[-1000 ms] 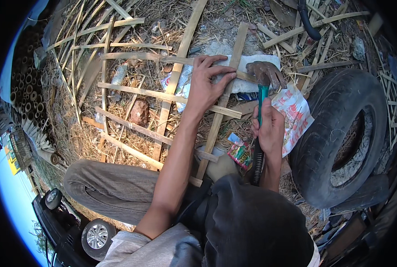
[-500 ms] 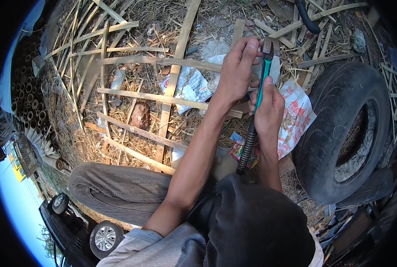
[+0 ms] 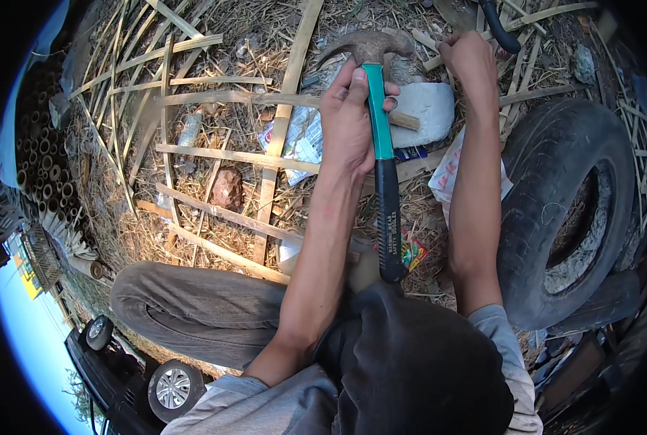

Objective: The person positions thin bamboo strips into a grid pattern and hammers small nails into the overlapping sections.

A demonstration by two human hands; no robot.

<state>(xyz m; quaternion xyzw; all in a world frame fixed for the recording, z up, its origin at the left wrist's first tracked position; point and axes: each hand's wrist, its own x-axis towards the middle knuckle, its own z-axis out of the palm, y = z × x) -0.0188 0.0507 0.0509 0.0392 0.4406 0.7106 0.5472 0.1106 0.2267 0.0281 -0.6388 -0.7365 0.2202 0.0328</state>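
Observation:
My left hand (image 3: 345,119) is closed round the upper handle of a claw hammer (image 3: 383,134), just below its head. The head is worn brown metal and lies at the far end; the teal and black handle runs back toward me. Beside the hammer is a pale flat stone (image 3: 431,109), with the end of a bamboo strip (image 3: 405,121) lying over it. Farther out and to the right, my right hand (image 3: 472,61) is low over the ground with its fingers curled together. Whatever may be between those fingertips is hidden.
Bamboo strips (image 3: 222,156) lie crossed in a lattice on straw-covered ground at left, with a reddish stone (image 3: 227,188) among them. A worn tire (image 3: 534,217) stands at right. A black curved handle (image 3: 499,29) pokes in at the far right. Bamboo poles (image 3: 51,170) are stacked at far left.
My right hand has let go of the hammer and moved to the far right. The hammer has turned, showing its whole claw head, and stays in my left hand. The printed sheet has shifted.

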